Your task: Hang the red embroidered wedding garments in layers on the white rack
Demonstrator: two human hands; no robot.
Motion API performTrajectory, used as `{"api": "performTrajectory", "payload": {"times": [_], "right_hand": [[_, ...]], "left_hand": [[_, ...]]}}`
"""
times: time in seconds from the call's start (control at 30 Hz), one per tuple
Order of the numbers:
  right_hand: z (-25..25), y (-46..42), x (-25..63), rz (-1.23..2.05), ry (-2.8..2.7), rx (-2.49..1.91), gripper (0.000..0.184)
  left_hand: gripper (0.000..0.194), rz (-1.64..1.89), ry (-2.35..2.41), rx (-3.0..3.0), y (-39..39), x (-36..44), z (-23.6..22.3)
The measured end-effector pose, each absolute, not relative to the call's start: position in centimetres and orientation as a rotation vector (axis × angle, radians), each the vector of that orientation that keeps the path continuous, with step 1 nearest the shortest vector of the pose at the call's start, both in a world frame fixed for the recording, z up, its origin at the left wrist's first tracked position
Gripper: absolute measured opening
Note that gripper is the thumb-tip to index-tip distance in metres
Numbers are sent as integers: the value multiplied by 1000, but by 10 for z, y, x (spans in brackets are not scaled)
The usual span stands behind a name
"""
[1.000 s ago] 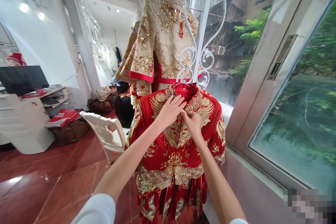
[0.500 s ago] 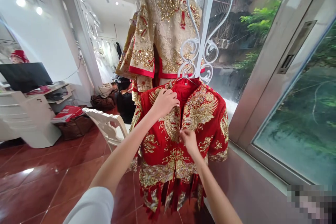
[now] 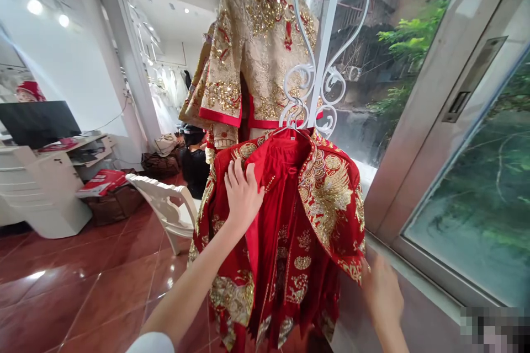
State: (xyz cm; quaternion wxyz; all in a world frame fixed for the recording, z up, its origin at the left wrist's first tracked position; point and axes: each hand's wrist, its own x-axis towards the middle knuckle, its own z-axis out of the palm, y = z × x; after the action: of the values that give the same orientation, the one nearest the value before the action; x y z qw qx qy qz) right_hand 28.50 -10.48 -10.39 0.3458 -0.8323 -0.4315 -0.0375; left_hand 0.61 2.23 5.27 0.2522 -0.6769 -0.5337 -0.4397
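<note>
Red jacket [image 3: 321, 179] observed hanging open: left hand [image 3: 244, 193] grips 1 front panel [image 3: 218, 198]; right hand [image 3: 383, 289], blurred, pinches the other panel's lower corner [image 3: 351, 268].

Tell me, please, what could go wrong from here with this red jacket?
The red jacket hangs on a slim white stand; a hard tug by the left hand might tip it. The front panel beside the blurred right hand is swung outward, so its gold embroidery could perhaps crease.
</note>
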Motion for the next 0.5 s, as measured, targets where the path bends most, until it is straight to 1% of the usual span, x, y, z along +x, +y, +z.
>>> {"api": "performTrajectory", "payload": {"times": [0.07, 0.1, 0.13, 0.17, 0.23, 0.3, 0.33, 0.4, 0.43, 0.5], "right_hand": [[-48, -66, 255, -423, -1246, -1862, 73], [-27, -45, 238, -494, -1343, -1778, 88], [-11, -25, 224, -523, -1408, -1763, 97], [0, -8, 215, -545, -1437, -1768, 101], [16, 12, 221, -558, -1402, -1789, 99], [31, 17, 255, -512, -1425, -1724, 90], [40, 17, 278, -439, -1515, -1639, 85], [60, 19, 327, -131, -1825, -1376, 72], [71, 23, 347, 26, -1860, -1270, 64], [89, 37, 375, 259, -1745, -1180, 51]], "left_hand": [[51, -1197, -1450, -1881, 22, 3, 47], [52, -1209, -1453, -1908, 22, -3, 49], [54, -1219, -1464, -1935, 21, -11, 55], [55, -1220, -1481, -1955, 21, -22, 64], [58, -1172, -1523, -1968, 22, -46, 93], [60, -1073, -1534, -1968, 31, -71, 127], [61, -1024, -1516, -1978, 38, -83, 144], [61, -941, -1438, -2056, 60, -102, 170], [60, -912, -1391, -2135, 73, -109, 178], [51, -863, -1319, -2384, 98, -115, 181]]}}
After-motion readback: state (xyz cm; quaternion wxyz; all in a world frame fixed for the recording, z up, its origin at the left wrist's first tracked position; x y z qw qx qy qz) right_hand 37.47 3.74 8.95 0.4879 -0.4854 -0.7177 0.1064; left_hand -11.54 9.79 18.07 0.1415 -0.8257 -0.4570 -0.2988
